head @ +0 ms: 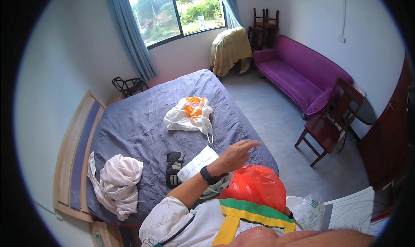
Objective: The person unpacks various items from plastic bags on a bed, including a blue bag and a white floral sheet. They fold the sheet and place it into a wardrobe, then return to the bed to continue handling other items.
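My left hand [236, 154], with a dark watch on its wrist, reaches across above the bed's near edge. Its fingers stretch to the right, somewhat blurred, with nothing seen in them. Just below it sits a bulging red plastic bag [257, 183]. Only a sliver of my right hand or wrist [287, 211] shows at the bag's lower right; the rest is hidden. Behind my left forearm lie a white packet bearing writing [199, 162], dark gloves with grey patches [174, 169], and a partly covered pale plastic bag [214, 189].
A white-and-orange plastic bag [191, 115] and a bundled pale cloth [120, 182] lie on the grey-blue bedsheet [146, 130]. To the right stand a wooden chair [324, 132] and a purple sofa [298, 75]. Clear plastic packaging [309, 211] rests by a white surface [351, 208].
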Available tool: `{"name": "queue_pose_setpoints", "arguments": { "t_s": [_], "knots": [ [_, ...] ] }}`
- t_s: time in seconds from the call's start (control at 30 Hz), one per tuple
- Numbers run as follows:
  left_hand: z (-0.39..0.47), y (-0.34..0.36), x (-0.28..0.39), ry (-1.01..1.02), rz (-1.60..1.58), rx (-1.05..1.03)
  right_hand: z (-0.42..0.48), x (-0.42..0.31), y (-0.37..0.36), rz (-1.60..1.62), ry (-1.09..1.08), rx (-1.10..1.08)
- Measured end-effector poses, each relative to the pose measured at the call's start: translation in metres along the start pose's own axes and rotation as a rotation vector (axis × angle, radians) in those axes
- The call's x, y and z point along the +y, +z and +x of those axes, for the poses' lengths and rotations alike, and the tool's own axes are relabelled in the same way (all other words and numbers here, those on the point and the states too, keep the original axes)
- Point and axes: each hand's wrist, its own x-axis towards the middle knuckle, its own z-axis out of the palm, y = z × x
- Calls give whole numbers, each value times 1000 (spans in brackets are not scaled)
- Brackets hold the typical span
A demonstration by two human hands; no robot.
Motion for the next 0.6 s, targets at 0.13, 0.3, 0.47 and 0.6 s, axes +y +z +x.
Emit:
{"name": "queue_pose_setpoints", "arguments": {
  "t_s": [0.13,0.3,0.47,0.6],
  "knots": [
    [-13,35,6,20,-602,-590,4,2,17,-14,28,-67],
    [-84,82,-32,-656,-929,-909,3,10,22,-54,56,-84],
    [-99,110,-42,-455,-957,-999,4,8,17,-107,91,-34],
    [-108,117,-38,-258,-964,-891,3,8,20,-131,110,-53]
  ]
}}
